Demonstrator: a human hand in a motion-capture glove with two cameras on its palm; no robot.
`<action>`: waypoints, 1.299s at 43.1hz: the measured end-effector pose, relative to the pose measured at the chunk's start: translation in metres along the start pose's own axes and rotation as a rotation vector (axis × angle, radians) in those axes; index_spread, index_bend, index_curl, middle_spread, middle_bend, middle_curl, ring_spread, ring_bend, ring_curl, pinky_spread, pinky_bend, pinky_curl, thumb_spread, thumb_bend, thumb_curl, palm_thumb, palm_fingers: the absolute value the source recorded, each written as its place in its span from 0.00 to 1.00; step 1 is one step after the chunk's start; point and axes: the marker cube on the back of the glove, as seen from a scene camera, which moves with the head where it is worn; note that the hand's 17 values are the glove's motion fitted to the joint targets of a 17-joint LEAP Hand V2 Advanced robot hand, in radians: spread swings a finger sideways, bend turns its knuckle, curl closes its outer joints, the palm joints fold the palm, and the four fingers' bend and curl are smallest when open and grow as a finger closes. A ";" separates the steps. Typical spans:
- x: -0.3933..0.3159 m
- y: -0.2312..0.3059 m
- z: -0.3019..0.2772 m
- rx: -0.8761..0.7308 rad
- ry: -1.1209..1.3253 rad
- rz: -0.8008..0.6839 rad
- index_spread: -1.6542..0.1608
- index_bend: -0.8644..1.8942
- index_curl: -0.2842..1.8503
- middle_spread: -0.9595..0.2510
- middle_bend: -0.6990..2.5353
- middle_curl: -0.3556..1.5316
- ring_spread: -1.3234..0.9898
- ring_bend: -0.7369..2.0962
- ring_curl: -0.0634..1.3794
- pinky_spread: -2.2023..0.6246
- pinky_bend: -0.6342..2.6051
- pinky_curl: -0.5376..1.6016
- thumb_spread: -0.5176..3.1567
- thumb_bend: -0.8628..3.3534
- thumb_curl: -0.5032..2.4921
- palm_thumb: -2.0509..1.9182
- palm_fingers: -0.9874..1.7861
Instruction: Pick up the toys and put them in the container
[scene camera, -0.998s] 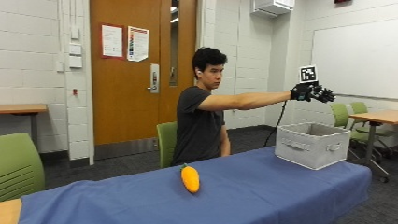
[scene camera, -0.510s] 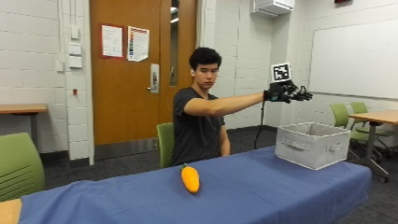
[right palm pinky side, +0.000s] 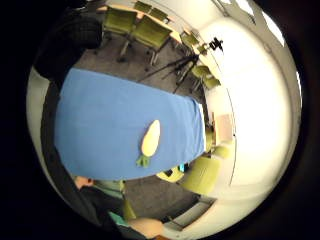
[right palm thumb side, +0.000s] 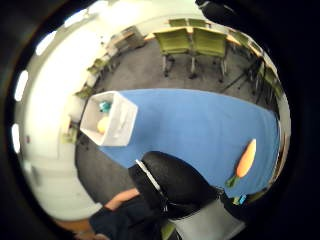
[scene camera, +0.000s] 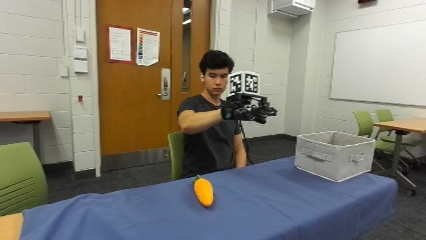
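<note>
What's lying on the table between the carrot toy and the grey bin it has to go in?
Nothing visible. Only bare blue tablecloth lies between the carrot toy and the grey fabric bin. The gloved right hand is raised in the air above the table, holding nothing.

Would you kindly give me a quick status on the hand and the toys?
Gloved right hand raised above table, holding nothing. Carrot toy lies on blue cloth. Grey container at table end, toys inside. Nothing between.
</note>
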 end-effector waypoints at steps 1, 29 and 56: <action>0.015 0.002 0.006 -0.010 -0.002 0.015 0.76 0.36 0.38 0.68 0.30 0.41 0.42 0.46 0.20 0.73 0.50 0.41 0.41 0.19 0.25 0.49 0.32; 0.186 0.071 0.197 -0.226 -0.049 0.273 0.71 0.35 0.28 0.79 0.32 0.42 0.47 0.52 0.25 0.74 0.50 0.41 0.41 0.19 0.23 0.49 0.36; 0.198 0.113 0.268 -0.341 -0.117 0.399 0.68 0.55 0.33 0.89 0.27 0.40 0.50 0.46 0.20 0.73 0.45 0.39 0.43 0.20 0.23 0.52 0.42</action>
